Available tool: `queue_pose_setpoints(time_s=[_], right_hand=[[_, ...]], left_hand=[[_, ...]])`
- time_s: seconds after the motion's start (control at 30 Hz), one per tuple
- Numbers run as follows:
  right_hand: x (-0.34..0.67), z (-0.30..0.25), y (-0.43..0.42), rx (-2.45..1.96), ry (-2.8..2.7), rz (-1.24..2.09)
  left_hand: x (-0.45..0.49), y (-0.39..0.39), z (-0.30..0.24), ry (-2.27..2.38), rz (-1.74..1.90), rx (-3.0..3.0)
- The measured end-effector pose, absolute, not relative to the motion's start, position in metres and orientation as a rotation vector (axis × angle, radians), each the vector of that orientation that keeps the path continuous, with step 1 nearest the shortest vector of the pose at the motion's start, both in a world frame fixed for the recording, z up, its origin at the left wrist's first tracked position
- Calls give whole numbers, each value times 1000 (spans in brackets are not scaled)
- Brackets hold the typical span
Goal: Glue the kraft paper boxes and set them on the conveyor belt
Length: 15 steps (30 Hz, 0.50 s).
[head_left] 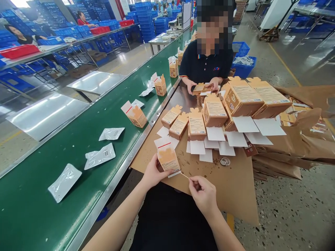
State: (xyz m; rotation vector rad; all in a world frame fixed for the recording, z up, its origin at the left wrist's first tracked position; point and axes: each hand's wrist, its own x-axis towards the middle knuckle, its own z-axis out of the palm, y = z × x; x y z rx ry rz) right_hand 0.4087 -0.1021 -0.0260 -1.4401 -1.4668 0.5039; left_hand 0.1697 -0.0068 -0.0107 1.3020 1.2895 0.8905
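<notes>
My left hand is closed around the side of an orange-brown printed carton, its white flap with a red strip raised at the far end. In my right hand, thumb and finger pinch a thin cotton swab. The swab's tip reaches the carton's near lower edge, beside a white flap; whether it touches is too small to tell. Just beyond, several similar cartons lie on the cardboard-covered table. A small clear round dish sits right of them, near dark brown specks.
On my left runs a green conveyor belt with silver pouches and open cartons. Stacked cartons fill the table's right side, beside brown wrapping paper. Across the table, a co-worker handles flat cartons.
</notes>
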Motion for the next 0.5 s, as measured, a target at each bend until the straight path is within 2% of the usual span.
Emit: queue_pose_setpoints(time_s=[0.5], right_hand=[[422, -12, -141, -1451, -1338, 553]], left_hand=[[173, -26, -13, 1458, 836, 1576]])
